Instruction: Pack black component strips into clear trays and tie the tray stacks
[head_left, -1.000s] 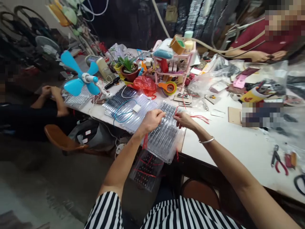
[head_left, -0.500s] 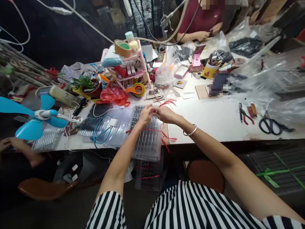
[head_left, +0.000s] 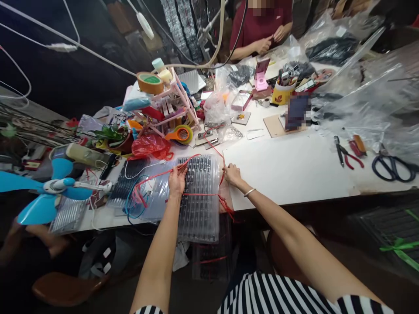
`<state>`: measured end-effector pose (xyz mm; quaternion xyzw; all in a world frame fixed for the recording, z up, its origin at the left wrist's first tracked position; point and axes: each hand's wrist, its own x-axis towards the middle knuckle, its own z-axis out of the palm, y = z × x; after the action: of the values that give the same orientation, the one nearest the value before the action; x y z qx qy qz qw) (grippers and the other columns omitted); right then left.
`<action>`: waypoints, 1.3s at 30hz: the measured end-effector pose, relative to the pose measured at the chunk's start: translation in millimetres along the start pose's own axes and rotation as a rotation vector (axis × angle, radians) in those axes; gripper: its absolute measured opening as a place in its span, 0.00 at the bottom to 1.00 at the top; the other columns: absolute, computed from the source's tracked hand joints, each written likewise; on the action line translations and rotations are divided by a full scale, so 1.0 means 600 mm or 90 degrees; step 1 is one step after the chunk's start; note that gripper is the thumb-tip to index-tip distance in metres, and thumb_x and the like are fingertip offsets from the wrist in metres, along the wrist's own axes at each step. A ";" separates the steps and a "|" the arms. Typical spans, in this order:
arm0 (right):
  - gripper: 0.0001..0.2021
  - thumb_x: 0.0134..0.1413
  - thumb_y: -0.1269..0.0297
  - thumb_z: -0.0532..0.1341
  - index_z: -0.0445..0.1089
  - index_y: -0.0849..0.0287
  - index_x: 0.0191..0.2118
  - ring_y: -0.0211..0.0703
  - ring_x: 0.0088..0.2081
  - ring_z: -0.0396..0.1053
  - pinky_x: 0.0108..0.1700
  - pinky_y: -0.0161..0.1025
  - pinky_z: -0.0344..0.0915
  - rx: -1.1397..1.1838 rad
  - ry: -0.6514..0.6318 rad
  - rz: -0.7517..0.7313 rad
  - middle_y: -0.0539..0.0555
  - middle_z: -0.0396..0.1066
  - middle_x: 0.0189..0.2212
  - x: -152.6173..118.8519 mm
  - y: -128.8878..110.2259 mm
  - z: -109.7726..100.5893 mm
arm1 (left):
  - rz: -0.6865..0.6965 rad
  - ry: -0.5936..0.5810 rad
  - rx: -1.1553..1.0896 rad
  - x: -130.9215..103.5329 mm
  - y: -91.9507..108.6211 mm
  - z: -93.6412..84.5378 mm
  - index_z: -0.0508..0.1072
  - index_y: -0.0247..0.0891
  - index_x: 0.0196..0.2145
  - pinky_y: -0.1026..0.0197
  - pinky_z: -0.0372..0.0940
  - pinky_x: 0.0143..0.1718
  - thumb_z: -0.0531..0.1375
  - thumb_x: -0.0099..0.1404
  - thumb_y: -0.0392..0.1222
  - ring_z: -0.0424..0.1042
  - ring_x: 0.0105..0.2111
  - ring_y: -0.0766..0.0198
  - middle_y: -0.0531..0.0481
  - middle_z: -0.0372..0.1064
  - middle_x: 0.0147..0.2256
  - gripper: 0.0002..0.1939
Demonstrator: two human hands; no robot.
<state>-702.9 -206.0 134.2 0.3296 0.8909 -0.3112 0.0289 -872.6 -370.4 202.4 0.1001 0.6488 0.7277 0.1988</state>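
Observation:
A stack of clear plastic trays (head_left: 199, 218) with rows of small dark parts lies at the table's front edge. Red string (head_left: 203, 194) runs across it, with loose ends at its right side. My left hand (head_left: 177, 179) is closed on another length of red string at the stack's upper left, and strands trail off to the left. To the right of the stack, my right hand (head_left: 232, 175) pinches the red string beside the trays. Its wrist wears a silver bangle.
A blue-bladed fan (head_left: 55, 185) stands at the left. Behind the stack are a red plastic bag (head_left: 150, 146), a pink rack (head_left: 185, 98) and tape rolls. Pliers (head_left: 348, 155) and scissors (head_left: 393, 168) lie at the right. Another person (head_left: 262, 30) sits across the white table (head_left: 281, 170).
My hands were together at the stack's top edge; they have moved apart, left and right, drawing out the red string between and beside them. The camera view has shifted slightly.

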 end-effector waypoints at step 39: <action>0.09 0.48 0.60 0.60 0.69 0.58 0.36 0.42 0.37 0.72 0.52 0.44 0.62 1.081 -0.512 0.187 0.49 0.71 0.26 -0.550 0.072 0.010 | -0.060 0.011 0.362 -0.613 -0.057 -0.044 0.74 0.41 0.32 0.51 0.63 0.40 0.49 0.60 0.62 0.71 0.38 0.56 0.44 0.74 0.35 0.24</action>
<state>-420.1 -371.7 190.8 0.2176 0.2400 -0.9380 0.1230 -546.3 -545.9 206.5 0.1150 0.8324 0.5075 0.1908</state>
